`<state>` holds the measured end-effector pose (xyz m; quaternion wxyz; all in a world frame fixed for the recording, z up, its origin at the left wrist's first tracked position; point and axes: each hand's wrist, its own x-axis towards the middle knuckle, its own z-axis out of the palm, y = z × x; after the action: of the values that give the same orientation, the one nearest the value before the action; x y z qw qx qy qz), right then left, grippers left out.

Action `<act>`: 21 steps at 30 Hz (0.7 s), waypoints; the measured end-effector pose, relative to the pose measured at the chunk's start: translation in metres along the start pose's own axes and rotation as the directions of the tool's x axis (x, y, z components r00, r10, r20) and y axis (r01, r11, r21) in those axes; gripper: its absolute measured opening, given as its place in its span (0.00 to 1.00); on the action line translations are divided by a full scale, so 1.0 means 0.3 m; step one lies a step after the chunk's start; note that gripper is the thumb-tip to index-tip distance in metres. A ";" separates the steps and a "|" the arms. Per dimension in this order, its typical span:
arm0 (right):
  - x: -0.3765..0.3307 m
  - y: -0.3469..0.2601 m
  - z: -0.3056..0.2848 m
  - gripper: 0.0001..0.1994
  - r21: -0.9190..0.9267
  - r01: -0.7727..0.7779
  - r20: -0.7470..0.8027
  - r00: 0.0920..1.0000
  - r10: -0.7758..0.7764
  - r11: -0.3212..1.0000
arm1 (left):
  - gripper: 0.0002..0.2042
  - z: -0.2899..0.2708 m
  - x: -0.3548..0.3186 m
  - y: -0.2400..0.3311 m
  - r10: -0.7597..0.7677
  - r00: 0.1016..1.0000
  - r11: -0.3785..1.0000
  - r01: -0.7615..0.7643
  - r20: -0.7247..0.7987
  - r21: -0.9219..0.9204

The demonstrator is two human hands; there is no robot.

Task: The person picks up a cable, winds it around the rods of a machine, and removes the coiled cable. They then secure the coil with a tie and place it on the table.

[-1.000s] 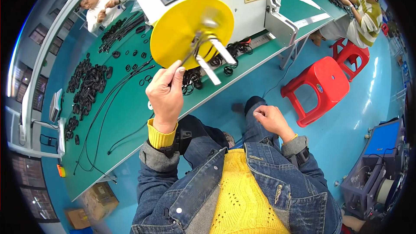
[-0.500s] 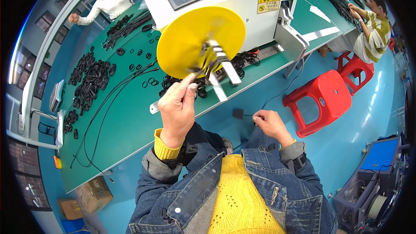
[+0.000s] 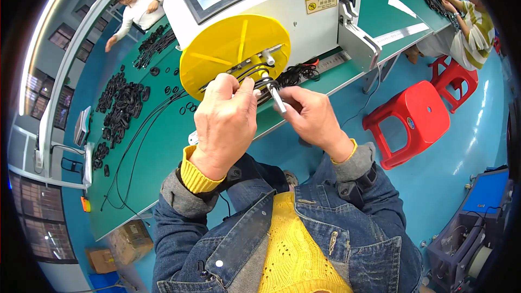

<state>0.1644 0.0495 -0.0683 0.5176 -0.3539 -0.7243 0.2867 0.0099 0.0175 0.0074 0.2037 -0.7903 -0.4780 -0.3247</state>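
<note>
Black cable (image 3: 259, 82) pinched by left hand (image 3: 225, 116) and right hand (image 3: 309, 116) before smooth yellow disc (image 3: 228, 49).

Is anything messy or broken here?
Nothing looks broken. The messiest part is the green table: black cable coils lie scattered in loose heaps, and a few long black cables trail across it. Both hands, left hand and right hand, hold black cable at the yellow disc.

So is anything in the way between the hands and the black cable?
Nothing visible. Both hands are already on the black cable in front of the yellow disc: the left hand covers it from above, and the right hand pinches it beside the metal pegs.
</note>
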 end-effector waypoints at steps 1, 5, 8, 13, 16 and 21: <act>0.002 -0.003 0.003 0.07 0.118 -0.056 -0.003 0.998 0.057 0.991 | 0.08 -0.001 0.005 0.007 -0.006 1.000 1.000 0.006 0.021 -0.025; 0.011 0.018 0.017 0.07 0.393 -0.147 0.005 0.987 0.158 0.908 | 0.06 0.000 0.039 0.021 -0.039 0.998 0.990 0.046 0.054 -0.135; 0.012 0.048 0.038 0.07 0.476 -0.114 -0.009 0.991 0.134 0.872 | 0.04 0.003 0.074 0.018 -0.048 0.994 0.979 0.065 0.094 -0.193; -0.008 0.053 0.061 0.04 0.779 -0.227 0.097 0.964 0.246 0.584 | 0.03 0.013 0.119 0.032 0.013 0.983 0.971 0.032 0.184 -0.237; -0.030 0.050 0.071 0.04 0.820 -0.228 0.093 0.958 0.271 0.525 | 0.04 0.020 0.112 0.046 0.033 0.979 0.966 0.020 0.200 -0.258; -0.070 0.046 0.101 0.03 0.840 -0.234 0.091 0.950 0.298 0.489 | 0.04 0.011 0.080 0.045 0.039 0.969 0.934 0.051 0.245 -0.354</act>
<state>0.1431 0.0391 -0.0994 0.5965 -0.1772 -0.4145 0.6641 0.0309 0.0282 0.0220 -0.0056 -0.8470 -0.4351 -0.3054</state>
